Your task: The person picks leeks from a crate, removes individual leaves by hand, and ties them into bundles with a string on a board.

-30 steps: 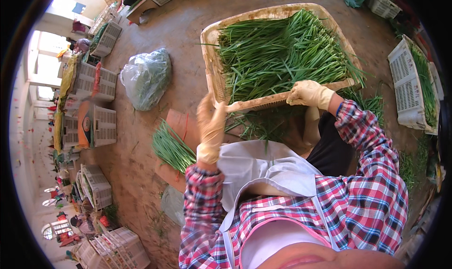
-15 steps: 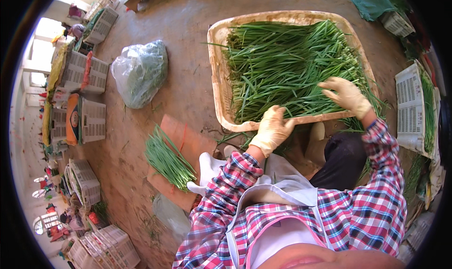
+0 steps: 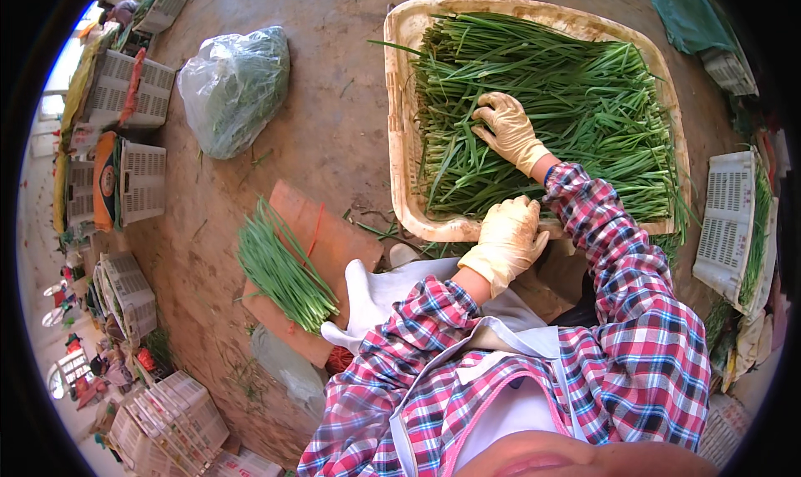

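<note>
Right hand (image 3: 507, 129): gloved, grip spread flat on green chives (image 3: 576, 101) in beige tray (image 3: 399, 143). Left hand (image 3: 507, 242): gloved, grip loosely curled on near tray rim, clamping nothing. Cut chive bundle (image 3: 282, 268) well left, on board (image 3: 334, 243).

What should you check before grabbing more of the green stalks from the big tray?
1. Right hand on the green stalks: ok, resting flat on the pile.
2. Left hand at the tray near edge: ok.
3. Gloves on both hands: ok.
4. Stalks gripped: not ok, the fingers lie open.
5. Finished bundle on the board: ok, lying apart.
6. Stalks lined up the same way: cannot tell.
</note>
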